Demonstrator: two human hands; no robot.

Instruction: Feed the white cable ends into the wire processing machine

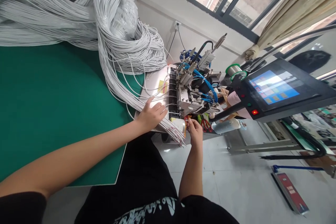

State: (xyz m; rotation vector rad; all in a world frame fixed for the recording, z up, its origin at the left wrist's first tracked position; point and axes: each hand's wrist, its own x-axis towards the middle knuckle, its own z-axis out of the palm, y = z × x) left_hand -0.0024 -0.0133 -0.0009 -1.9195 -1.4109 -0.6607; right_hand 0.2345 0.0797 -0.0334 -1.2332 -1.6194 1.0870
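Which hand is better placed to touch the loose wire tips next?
Probably the right hand: its fingers are close beside the loose wire tips, while the left hand is farther back, over the pale wire bundle.

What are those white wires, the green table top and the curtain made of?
White wires: probably smooth plastic outside, since they shine softly and bend in loops.
Green table top: maybe a rubber or plastic sheet; it looks flat, even and dull.
Curtain: likely matte cloth, because it hangs in soft folds.
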